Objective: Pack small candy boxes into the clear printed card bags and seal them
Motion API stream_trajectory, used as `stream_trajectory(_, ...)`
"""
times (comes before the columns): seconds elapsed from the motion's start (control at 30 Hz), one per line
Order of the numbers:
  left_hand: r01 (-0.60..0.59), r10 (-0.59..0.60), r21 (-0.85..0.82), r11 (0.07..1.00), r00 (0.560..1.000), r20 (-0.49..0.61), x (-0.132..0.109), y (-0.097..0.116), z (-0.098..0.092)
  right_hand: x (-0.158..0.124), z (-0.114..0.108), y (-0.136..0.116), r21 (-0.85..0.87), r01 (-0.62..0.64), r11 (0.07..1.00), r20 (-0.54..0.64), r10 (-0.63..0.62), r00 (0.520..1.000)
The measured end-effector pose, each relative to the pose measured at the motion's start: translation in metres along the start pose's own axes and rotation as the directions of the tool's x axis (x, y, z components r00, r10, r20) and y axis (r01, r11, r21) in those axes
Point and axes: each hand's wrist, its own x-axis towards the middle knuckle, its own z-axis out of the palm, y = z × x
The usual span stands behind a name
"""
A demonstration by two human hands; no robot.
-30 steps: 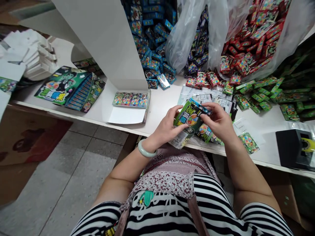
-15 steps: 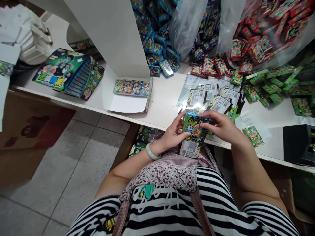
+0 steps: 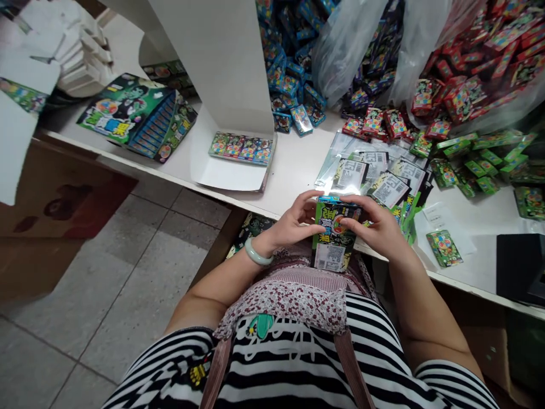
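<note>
Between my two hands, close to my apron at the table's front edge, is a black and green printed packet [image 3: 334, 241] with a white barcode label on its lower part. A blue edge [image 3: 330, 199], seemingly of a small box, shows at its top. My left hand [image 3: 296, 227] grips the packet's left side, thumb across the front. On the other side my right hand [image 3: 377, 224] holds the upper right part, with its thumb near the round picture. Behind them lie several similar flat packets [image 3: 389, 189] with white labels, overlapping. Fingers behind the packet are hidden.
Piles of small blue boxes [image 3: 289, 85], purple boxes [image 3: 374, 82], red boxes [image 3: 394, 122] and green boxes [image 3: 445, 173] line the back, partly in plastic bags [image 3: 347, 48]. An upright-lidded carton [image 3: 232, 176] holds a row of boxes. A display box [image 3: 123, 111] stands left.
The view has shifted slightly, so the table things appear further right. Both hands still hold the packet, which now hangs straighter. The right fingers have moved slightly along its top.
</note>
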Motion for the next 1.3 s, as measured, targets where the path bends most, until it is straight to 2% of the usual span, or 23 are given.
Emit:
stream_trajectory(0.03, -0.060, 0.057, -0.026, 0.998, 0.994, -0.091, -0.002, 0.003, -0.007, 0.005, 0.000, -0.006, -0.032, 0.057, 0.998, -0.058, -0.059, 0.997)
stream_trajectory(0.07, -0.127, 0.114, -0.044, 0.991, 0.969, -0.217, -0.004, 0.006, -0.016, 0.011, -0.001, -0.012, -0.064, 0.120, 0.991, -0.130, -0.127, 0.983)
stream_trajectory(0.1, -0.195, 0.165, -0.047, 0.980, 0.918, -0.360, -0.006, 0.009, -0.025, 0.018, -0.001, -0.018, -0.099, 0.183, 0.978, -0.202, -0.200, 0.959)
stream_trajectory(0.13, -0.251, 0.202, -0.034, 0.967, 0.846, -0.493, -0.009, 0.012, -0.035, 0.024, 0.000, -0.024, -0.137, 0.245, 0.960, -0.256, -0.273, 0.927)
stream_trajectory(0.2, -0.303, 0.231, 0.006, 0.953, 0.714, -0.661, -0.016, 0.017, -0.052, 0.038, 0.004, -0.033, -0.215, 0.353, 0.911, -0.292, -0.405, 0.866)
stream_trajectory(0.23, -0.307, 0.235, 0.023, 0.951, 0.678, -0.697, -0.019, 0.019, -0.059, 0.043, 0.007, -0.036, -0.249, 0.387, 0.888, -0.291, -0.450, 0.844)
stream_trajectory(0.3, -0.297, 0.235, 0.042, 0.954, 0.651, -0.722, -0.026, 0.020, -0.068, 0.053, 0.017, -0.038, -0.296, 0.407, 0.864, -0.280, -0.486, 0.828)
stream_trajectory(0.37, -0.280, 0.220, 0.044, 0.959, 0.637, -0.739, -0.031, 0.019, -0.071, 0.059, 0.030, -0.035, -0.315, 0.403, 0.859, -0.264, -0.487, 0.832)
stream_trajectory(0.47, -0.266, 0.196, 0.033, 0.964, 0.617, -0.762, -0.035, 0.013, -0.071, 0.066, 0.047, -0.029, -0.326, 0.420, 0.847, -0.164, -0.489, 0.857)
stream_trajectory(0.6, -0.268, 0.224, 0.056, 0.962, 0.649, -0.727, -0.035, 0.006, -0.072, 0.070, 0.054, -0.028, -0.316, 0.364, 0.876, -0.095, -0.411, 0.907)
stream_trajectory(0.73, -0.240, 0.305, 0.190, 0.952, 0.702, -0.643, -0.029, 0.011, -0.071, 0.070, 0.049, -0.035, -0.271, 0.272, 0.923, -0.086, -0.305, 0.949)
stream_trajectory(0.8, -0.245, 0.356, 0.266, 0.932, 0.757, -0.548, -0.022, 0.022, -0.066, 0.069, 0.044, -0.041, -0.236, 0.255, 0.938, -0.105, -0.285, 0.953)
stream_trajectory(0.87, -0.267, 0.361, 0.269, 0.925, 0.835, -0.415, -0.012, 0.037, -0.055, 0.067, 0.036, -0.048, -0.191, 0.243, 0.951, -0.102, -0.266, 0.959)
stream_trajectory(0.93, -0.263, 0.319, 0.212, 0.941, 0.898, -0.302, -0.002, 0.049, -0.041, 0.062, 0.029, -0.054, -0.134, 0.207, 0.969, -0.110, -0.222, 0.969)
stream_trajectory(1.0, -0.230, 0.263, 0.149, 0.962, 0.930, -0.256, 0.006, 0.053, -0.025, 0.054, 0.023, -0.053, -0.040, 0.133, 0.990, -0.164, -0.138, 0.977)
stream_trajectory(1.13, -0.161, 0.179, 0.087, 0.983, 0.945, -0.275, 0.011, 0.031, 0.000, 0.027, 0.022, -0.032, 0.191, 0.003, 0.981, -0.359, 0.067, 0.931)
stream_trajectory(1.3, -0.069, 0.079, 0.048, 0.996, 0.966, -0.245, 0.005, 0.002, 0.013, -0.004, 0.032, -0.004, 0.250, -0.093, 0.964, -0.445, 0.200, 0.873)
